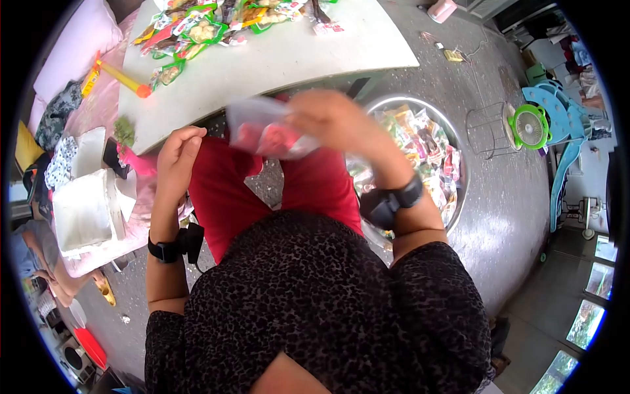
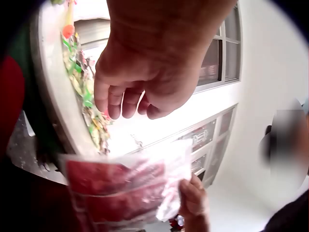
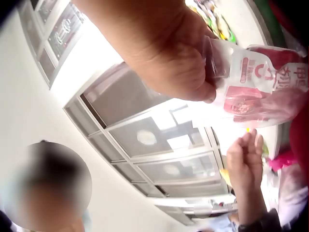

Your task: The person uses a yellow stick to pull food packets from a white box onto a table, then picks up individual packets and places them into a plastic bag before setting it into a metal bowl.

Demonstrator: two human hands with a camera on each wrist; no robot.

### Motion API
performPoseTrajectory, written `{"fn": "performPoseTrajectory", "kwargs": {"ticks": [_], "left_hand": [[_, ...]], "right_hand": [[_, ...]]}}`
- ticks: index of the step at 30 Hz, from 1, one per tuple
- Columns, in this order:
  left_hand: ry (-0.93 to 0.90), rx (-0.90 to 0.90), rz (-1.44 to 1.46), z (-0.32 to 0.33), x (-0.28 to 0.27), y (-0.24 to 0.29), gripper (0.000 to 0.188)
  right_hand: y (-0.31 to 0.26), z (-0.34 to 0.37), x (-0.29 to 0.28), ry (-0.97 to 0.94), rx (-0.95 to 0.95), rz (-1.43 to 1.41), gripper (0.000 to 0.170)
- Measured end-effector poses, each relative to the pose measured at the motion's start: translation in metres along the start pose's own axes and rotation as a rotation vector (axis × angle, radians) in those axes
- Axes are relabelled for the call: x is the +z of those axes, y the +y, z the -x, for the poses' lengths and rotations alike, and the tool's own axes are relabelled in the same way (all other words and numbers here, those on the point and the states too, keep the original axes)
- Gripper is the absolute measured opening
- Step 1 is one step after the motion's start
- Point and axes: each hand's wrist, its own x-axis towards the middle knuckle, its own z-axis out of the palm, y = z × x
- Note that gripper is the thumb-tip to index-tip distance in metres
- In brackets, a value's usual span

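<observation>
Clear bag (image 1: 265,129) with red contents (image 1: 280,138), near basin (image 1: 461,164) of wrapped packets (image 1: 430,144).

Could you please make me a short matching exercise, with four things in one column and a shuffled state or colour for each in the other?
Things:
1. bag
2. basin
3. fan
4. left hand

States or colours:
A. bright green
B. fingers loosely curled, holding nothing
C. gripped by the right hand
D. filled with packets

Right pairs: 1-C, 2-D, 3-A, 4-B
</observation>
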Motion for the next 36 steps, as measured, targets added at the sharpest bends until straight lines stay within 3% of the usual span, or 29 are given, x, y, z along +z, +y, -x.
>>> {"fn": "performPoseTrajectory", "kwargs": {"ticks": [2, 5, 10, 13, 16, 17, 19, 22, 26, 27, 29, 36], "left_hand": [[0.001, -0.065, -0.123, 0.002, -0.001, -0.031, 0.014], [-0.037, 0.219, -0.462, 0.006, -0.007, -0.083, 0.015], [-0.018, 0.302, -0.78, 0.023, 0.004, -0.108, 0.022], [0.037, 0.31, -0.833, 0.026, 0.012, -0.108, 0.021], [0.056, 0.296, -0.847, 0.027, 0.014, -0.109, 0.022], [0.063, 0.304, -0.844, 0.026, 0.014, -0.109, 0.022], [0.073, 0.315, -0.841, 0.028, 0.014, -0.11, 0.023], [0.079, 0.301, -0.84, 0.028, 0.014, -0.109, 0.022], [0.084, 0.289, -0.843, 0.027, 0.016, -0.107, 0.022], [0.081, 0.28, -0.848, 0.026, 0.016, -0.106, 0.022], [0.084, 0.269, -0.858, 0.025, 0.016, -0.106, 0.022], [0.118, 0.258, -0.863, 0.025, 0.019, -0.106, 0.022]], "right_hand": [[0.008, 0.024, -0.029, 0.091, 0.18, 0.007, 0.01], [0.026, 0.066, -0.068, 0.195, 0.507, -0.122, 0.01], [0.068, 0.139, -0.098, 0.17, 0.769, 0.109, 0.011], [0.094, 0.191, -0.092, 0.221, 1.016, -0.079, 0.013], [0.125, 0.242, -0.079, 0.272, 1.214, 0.074, 0.014], [0.127, 0.251, -0.075, 0.314, 1.164, -0.014, 0.016], [0.159, 0.292, -0.07, 0.261, 1.315, -0.019, 0.017], [0.173, 0.316, -0.073, 0.364, 1.376, -0.165, 0.013], [0.208, 0.335, -0.1, 0.461, 1.339, 0.205, 0.018], [0.212, 0.331, -0.108, 0.345, 1.264, 0.51, 0.019], [0.225, 0.317, -0.12, 0.378, 1.2, 0.724, 0.02], [0.252, 0.246, -0.073, 0.325, 1.143, 0.704, 0.019]]}}
